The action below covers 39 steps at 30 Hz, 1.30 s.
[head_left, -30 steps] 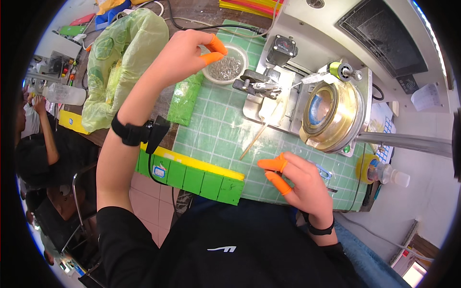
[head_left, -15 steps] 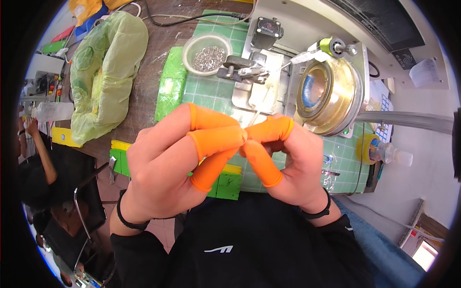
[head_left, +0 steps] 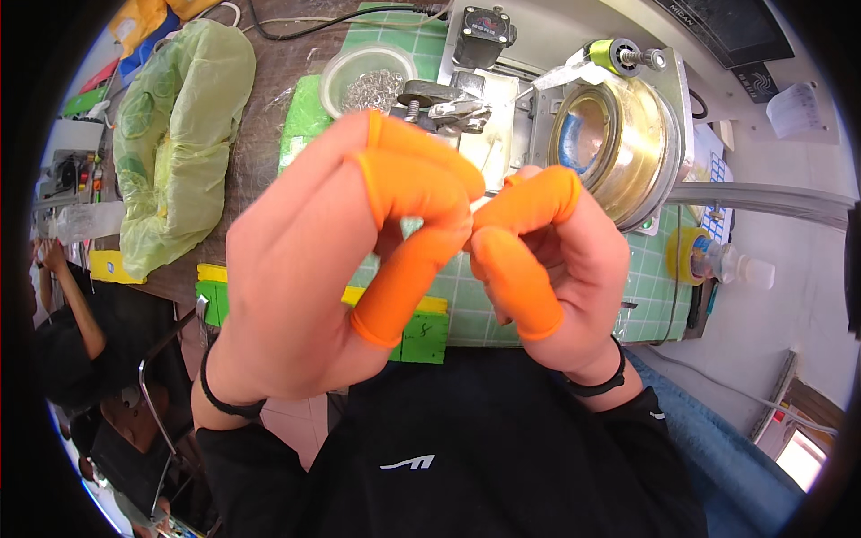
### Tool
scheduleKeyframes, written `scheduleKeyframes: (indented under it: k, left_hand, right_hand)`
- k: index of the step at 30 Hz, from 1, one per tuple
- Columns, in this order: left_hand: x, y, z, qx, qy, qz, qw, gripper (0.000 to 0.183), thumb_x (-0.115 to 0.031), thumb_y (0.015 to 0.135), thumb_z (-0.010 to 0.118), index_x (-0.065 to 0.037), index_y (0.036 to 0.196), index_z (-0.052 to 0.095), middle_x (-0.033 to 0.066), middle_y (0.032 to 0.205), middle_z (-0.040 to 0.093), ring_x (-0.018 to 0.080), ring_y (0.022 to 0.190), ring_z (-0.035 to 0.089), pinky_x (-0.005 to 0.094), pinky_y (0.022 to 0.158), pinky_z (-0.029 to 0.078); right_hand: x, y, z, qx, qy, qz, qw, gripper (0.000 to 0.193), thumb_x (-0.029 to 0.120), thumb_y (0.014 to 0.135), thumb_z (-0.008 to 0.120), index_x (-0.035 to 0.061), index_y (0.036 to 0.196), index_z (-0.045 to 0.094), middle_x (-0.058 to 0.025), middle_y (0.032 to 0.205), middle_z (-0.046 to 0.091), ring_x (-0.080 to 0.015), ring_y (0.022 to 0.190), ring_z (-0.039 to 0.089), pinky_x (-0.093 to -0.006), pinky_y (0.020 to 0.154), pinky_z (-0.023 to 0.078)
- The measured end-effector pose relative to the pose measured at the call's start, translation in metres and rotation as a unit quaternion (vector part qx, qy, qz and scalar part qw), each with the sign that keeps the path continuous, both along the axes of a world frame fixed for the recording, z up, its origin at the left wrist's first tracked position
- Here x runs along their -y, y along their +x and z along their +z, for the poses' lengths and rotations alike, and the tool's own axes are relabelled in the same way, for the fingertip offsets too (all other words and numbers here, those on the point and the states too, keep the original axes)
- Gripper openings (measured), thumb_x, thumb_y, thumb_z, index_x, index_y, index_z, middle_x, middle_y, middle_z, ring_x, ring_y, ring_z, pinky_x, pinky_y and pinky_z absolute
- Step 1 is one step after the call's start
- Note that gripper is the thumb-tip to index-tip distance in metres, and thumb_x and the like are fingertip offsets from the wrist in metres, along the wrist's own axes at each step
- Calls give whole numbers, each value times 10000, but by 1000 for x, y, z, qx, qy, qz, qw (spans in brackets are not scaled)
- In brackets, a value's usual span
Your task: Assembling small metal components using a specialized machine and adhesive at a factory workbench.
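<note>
"Across the middle of the frame, over the green gridded cutting mat (head_left: pixel 653 282), how do the hands stand?"

"Left hand (head_left: pixel 300 260) and right hand (head_left: pixel 578 278) meet, fingers drawn to thumbs; whether either grips anything, I cannot tell."

"Working well there?"

"Steady tips against tips, squeeze lightly."

"And the parts?"

"Any between the orange finger cots (head_left: pixel 404 287) is hidden; upper centre-left, beyond the left fingers, a round tub (head_left: pixel 332 82) holds small metal pieces (head_left: pixel 372 91)."
</note>
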<state>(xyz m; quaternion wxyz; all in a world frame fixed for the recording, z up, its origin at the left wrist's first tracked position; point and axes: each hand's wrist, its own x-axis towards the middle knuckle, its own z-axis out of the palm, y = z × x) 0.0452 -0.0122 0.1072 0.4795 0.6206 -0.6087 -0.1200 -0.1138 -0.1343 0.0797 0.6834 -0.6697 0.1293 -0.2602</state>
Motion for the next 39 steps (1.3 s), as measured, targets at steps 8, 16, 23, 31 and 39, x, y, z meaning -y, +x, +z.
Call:
scheduleKeyframes:
  k: [8, 16, 23, 31, 39]
  left_hand:
    - [55, 24, -9, 84, 11, 20, 996, 92, 47, 900, 595, 18, 987, 591, 121, 1072, 684, 241, 953, 637, 309, 885, 483]
    - [69, 22, -20, 116, 49, 5, 992, 214, 117, 804, 620, 34, 1000, 594, 151, 965, 634, 311, 857, 627, 318, 777, 511]
    - [67, 28, -22, 173, -27, -1, 985, 214, 109, 787, 678, 27, 978, 627, 138, 958, 660, 292, 843, 646, 313, 772, 520]
    - [69, 32, -32, 157, -51, -28, 986, 262, 62, 813, 718, 15, 1061, 646, 147, 1064, 681, 272, 891, 665, 316, 794, 529]
    - [53, 50, -44, 233, -102, -63, 965, 376, -3, 740, 824, 20, 1078, 660, 203, 1100, 679, 305, 924, 688, 355, 786, 582]
  right_hand:
    - [-11, 10, -34, -38, 154, -55, 986, 322, 318, 1087, 446, 53, 1271, 456, 0, 887, 458, -66, 687, 394, -259, 637, 429]
    - [-1, 35, -62, 39, 156, -122, 979, 293, 259, 1109, 398, 77, 1337, 429, -13, 972, 508, -104, 876, 446, -306, 860, 388]
    - [6, 51, -70, 82, 53, -164, 982, 144, 150, 1085, 474, 58, 1194, 491, -31, 1043, 532, -93, 872, 491, -253, 817, 424]
    - [14, 55, -82, 111, -59, -198, 972, 148, 79, 1064, 496, 55, 1204, 454, -31, 1073, 509, -94, 890, 471, -246, 814, 417]
    - [16, 54, -83, 94, -113, -201, 968, 121, 39, 1050, 494, 57, 1151, 431, -34, 1055, 466, -99, 878, 463, -244, 799, 422]
